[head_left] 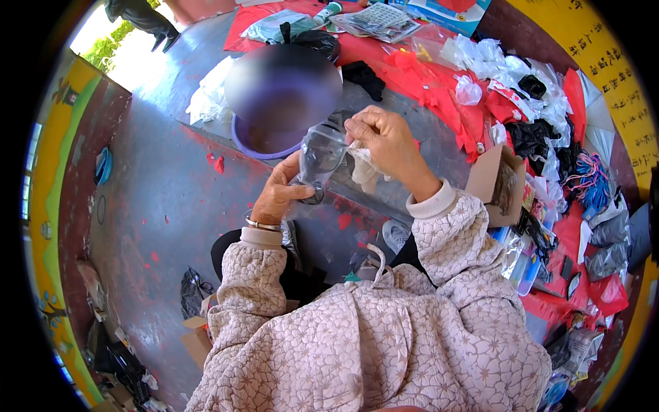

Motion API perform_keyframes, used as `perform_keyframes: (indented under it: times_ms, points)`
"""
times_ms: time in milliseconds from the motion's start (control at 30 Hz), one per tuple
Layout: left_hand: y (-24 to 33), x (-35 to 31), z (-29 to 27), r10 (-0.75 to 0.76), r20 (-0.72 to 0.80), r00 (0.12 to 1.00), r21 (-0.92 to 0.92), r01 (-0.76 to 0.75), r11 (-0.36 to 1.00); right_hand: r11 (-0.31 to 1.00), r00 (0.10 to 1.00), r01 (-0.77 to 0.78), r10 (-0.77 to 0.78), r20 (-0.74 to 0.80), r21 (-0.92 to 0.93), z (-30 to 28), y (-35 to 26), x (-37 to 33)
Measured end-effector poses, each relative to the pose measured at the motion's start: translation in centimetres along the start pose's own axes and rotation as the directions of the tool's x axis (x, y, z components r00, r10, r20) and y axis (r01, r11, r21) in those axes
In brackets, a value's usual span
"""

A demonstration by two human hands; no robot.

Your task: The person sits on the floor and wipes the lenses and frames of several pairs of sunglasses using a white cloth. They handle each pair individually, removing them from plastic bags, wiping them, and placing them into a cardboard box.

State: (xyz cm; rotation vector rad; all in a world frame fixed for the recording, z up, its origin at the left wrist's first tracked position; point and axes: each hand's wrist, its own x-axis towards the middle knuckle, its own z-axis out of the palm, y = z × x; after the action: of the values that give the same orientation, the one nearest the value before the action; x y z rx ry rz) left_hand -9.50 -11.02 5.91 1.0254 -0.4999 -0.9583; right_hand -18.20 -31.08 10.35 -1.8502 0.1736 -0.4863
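My left hand (276, 191) is wrapped round the lower part of a clear plastic container (321, 152), shaped like a cup or cut bottle, with a dark base. It is held tilted above the grey floor. At its upper right edge, my right hand (386, 141) is closed in a pinch. A pale, crumpled cloth or tissue (364, 170) hangs below those fingers; its upper part is hidden by them. Just beyond my hands stands a purple basin (248, 143), its upper part blurred in the picture.
Red plastic sheeting (412, 86) lies at the far right, bearing white bags (491, 55) and papers (376, 22). An open cardboard box (486, 180) stands right of my right arm. A black bag (194, 292) lies left. A person's legs (152, 24) show far left.
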Motion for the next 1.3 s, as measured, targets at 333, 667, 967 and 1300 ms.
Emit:
perform_keyframes:
  times_ms: [333, 667, 967, 1300]
  points:
    - [0.4, 0.3, -0.3, -0.120, 0.177, 0.977, 0.216, 0.080, 0.973, 0.953, 0.914, -0.302, 0.294, 0.279, -0.014, -1.0, 0.3, 0.1]
    - [0.7, -0.3, -1.5, -0.153, 0.139, 0.978, 0.061, 0.146, 0.987, 0.663, 0.856, -0.503, 0.469, 0.215, 0.555, -3.3, 3.3, 1.4]
    - [0.4, -0.4, -1.2, 0.071, 0.104, 0.992, 0.068, -0.078, 0.995, 0.564, 0.840, -0.495, 0.505, 0.198, 0.661, -5.0, 3.4, 1.7]
    - [-0.9, 1.0, -1.7, -0.210, 0.239, 0.948, 0.255, 0.148, 0.956, 0.688, 0.852, -0.516, 0.471, 0.227, 0.511, -1.9, 1.9, 0.9]
